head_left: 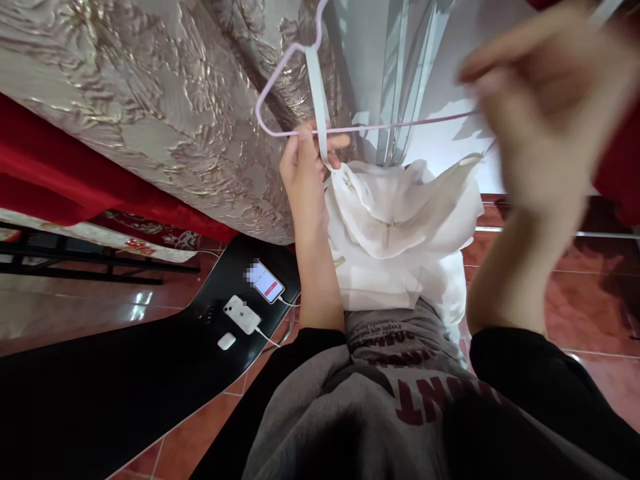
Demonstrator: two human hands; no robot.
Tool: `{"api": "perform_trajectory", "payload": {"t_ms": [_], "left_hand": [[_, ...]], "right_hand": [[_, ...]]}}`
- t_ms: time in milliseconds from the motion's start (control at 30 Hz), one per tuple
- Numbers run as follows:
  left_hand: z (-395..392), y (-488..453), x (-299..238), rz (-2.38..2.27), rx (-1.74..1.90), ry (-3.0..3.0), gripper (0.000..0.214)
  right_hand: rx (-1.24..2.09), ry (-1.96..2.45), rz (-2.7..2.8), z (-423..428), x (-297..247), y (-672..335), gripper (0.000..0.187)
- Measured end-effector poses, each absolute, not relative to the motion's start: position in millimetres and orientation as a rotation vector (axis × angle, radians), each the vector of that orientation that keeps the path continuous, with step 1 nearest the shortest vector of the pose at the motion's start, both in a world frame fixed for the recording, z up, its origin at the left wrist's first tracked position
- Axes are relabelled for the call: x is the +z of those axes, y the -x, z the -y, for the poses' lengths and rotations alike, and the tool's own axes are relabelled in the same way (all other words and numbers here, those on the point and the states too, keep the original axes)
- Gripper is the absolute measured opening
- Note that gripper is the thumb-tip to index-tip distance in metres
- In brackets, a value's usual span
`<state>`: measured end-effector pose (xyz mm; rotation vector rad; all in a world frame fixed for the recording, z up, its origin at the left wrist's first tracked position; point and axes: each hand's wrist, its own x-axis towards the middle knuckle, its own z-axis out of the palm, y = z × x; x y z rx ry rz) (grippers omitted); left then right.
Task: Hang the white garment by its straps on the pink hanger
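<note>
A thin lilac clothes hanger (400, 125) stretches across the upper middle, its hook running out of the top edge. My left hand (313, 150) is closed round the hanger's lower bar near its left corner, at a white strap (317, 90) looped over that end. From the strap hangs a sheer white garment (400, 220), bunched in front of my body. Blurred by motion, my right hand (545, 100) is raised beside the hanger's right part, which it hides. Whether those fingers hold anything cannot be made out. A pale strip (605, 10) shows behind it.
Shiny embossed fabric (175, 100) hangs close on the left, with red cloth (75, 193) below it. A black bench (150, 373) bears two phones with cables, one a lit phone (265, 281), and a small white case (227, 341). Red tiles (590, 293) cover the floor.
</note>
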<state>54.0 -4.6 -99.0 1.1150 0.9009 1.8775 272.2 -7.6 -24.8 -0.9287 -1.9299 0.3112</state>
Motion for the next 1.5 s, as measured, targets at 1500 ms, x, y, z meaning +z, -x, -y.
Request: {"api": "perform_trajectory", "payload": {"t_ms": [1500], "left_hand": [[13,-73,-80,-0.760,1.893,-1.049,0.020]], "right_hand": [[0.330,0.863,1.502,7,-39,-289,0.013]]}}
